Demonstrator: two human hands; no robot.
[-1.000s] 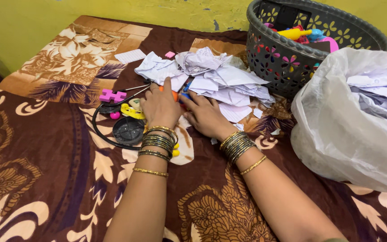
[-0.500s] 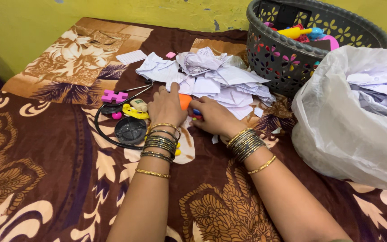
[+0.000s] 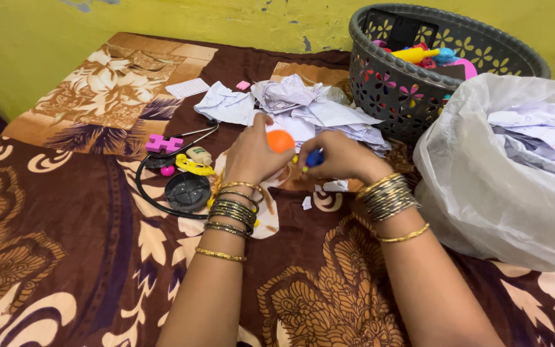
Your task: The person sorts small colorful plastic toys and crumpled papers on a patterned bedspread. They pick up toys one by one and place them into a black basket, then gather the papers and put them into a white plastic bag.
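An orange ball [image 3: 281, 141] has just been lifted off the bedspread [image 3: 85, 257], pinched in the left hand [image 3: 252, 157], while a blue toy piece [image 3: 314, 157] is clasped in the right hand [image 3: 342, 157], above crumpled papers [image 3: 316, 112].

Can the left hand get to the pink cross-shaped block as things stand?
Probably yes. The pink block lies in the open on the bedspread, on the left hand's own side, with nothing over it. But that hand is holding an orange ball, so it would have to free its fingers first.
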